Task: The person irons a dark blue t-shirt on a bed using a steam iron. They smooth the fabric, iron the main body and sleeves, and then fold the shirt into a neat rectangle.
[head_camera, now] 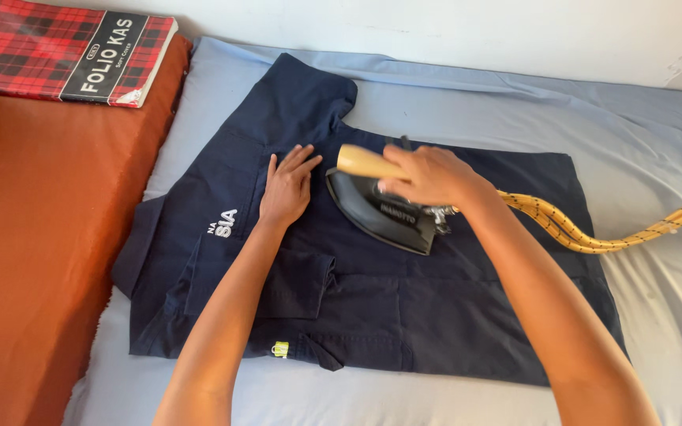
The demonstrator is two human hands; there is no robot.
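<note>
A dark navy shirt [404,308] lies spread flat on a light blue sheet [649,158]. My left hand [286,188] presses flat on the shirt, fingers spread, just left of the iron. My right hand [428,175] grips the pale wooden handle [361,162] of a black clothes iron [380,214], which rests on the shirt with its tip pointing toward my left hand. A yellow braided cord [593,237] runs from the iron's rear off to the right edge.
An orange-brown cloth surface [41,237] borders the sheet on the left. A red tartan-covered book [57,47] lies at its far end. A pale wall [475,31] runs along the back.
</note>
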